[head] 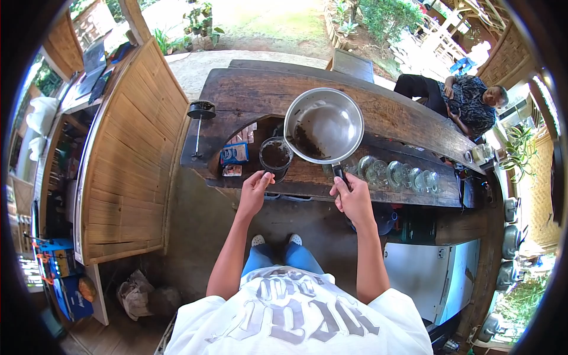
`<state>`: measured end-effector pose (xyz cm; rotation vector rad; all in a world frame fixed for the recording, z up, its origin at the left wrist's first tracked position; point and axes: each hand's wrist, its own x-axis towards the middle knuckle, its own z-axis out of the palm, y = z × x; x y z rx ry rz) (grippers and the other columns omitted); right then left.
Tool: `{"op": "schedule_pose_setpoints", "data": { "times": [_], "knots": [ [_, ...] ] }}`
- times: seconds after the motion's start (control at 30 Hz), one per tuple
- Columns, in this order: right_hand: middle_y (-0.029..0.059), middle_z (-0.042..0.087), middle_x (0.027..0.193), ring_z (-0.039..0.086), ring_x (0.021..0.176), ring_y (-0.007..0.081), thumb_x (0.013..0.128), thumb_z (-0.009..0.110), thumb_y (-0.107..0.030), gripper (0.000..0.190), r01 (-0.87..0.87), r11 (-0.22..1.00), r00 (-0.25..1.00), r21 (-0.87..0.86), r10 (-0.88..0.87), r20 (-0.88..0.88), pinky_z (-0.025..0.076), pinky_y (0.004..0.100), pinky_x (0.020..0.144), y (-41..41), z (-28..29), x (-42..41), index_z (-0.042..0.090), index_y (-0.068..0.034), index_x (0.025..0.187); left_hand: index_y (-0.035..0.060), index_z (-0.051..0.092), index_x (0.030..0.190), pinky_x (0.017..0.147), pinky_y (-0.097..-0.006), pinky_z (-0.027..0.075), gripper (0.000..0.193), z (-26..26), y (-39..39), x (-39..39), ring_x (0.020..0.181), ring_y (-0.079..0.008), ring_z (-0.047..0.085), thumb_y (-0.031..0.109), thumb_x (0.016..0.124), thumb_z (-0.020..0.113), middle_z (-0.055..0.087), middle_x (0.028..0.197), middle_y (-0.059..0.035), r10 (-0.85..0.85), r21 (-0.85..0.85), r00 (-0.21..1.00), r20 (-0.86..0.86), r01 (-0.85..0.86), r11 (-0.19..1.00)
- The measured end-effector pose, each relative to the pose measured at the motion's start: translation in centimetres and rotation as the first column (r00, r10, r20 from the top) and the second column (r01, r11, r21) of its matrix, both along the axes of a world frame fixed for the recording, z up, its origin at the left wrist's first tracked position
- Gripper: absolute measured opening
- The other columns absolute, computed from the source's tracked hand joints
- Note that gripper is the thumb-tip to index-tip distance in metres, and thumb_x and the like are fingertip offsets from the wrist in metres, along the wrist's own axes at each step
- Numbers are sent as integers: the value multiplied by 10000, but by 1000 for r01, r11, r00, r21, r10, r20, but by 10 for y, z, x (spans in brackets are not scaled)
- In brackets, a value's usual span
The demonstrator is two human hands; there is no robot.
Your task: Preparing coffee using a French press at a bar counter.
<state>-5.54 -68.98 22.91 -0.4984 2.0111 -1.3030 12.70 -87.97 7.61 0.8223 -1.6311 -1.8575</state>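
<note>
My right hand point(355, 197) grips the black handle of a steel saucepan point(341, 128), raised over the wooden counter. Dark wet leaf bits, probably tea, lie on the left of its inside. Just left of the pan, a round strainer or cup-like vessel point(276, 153) holds dark matter. My left hand point(257, 191) pinches its handle. A dark vessel shows partly beneath it. Left of that, a blue packet point(234, 153) and a smaller packet point(232, 170) lie on the counter's lower shelf. The plunger lid of a French press point(202, 109) stands at the counter's left end.
Several glass cups point(377, 171) stand in a row on the counter point(266, 86), right of the pan. A person point(470, 102) sits beyond its far right end. A bamboo-panelled cabinet point(128, 164) stands at left, a white refrigerator point(417, 275) at lower right. Pans point(510, 242) hang at far right.
</note>
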Motion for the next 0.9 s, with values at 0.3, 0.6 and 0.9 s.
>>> {"op": "schedule_pose_setpoints", "data": {
  "times": [0.3,0.6,0.9],
  "knots": [
    [41,639,769,528,496,66,1092,563,-189,232,24,998,997,-55,-19,78,406,247,428,4,-11,4,649,17,1028,-26,699,1133,900,-265,459,321,2,-2,-10,960,-95,613,270,1100,578,715,979,-36,38,18,999,-12,-38,999],
    [60,652,796,516,497,78,1085,570,-156,195,36,993,987,-110,-19,159,382,243,428,12,-17,5,628,4,991,-11,688,1034,694,-241,407,320,-9,-2,-10,774,-42,491,293,1091,609,623,830,34,76,-64,997,26,-74,995],
    [54,658,791,535,504,71,1079,575,-161,215,30,988,978,-155,3,210,398,251,438,20,-24,-4,633,0,950,-31,671,1118,905,-260,480,337,3,8,-11,974,-88,610,301,1061,669,704,1020,-38,205,-36,976,78,-203,979]
  ]
}}
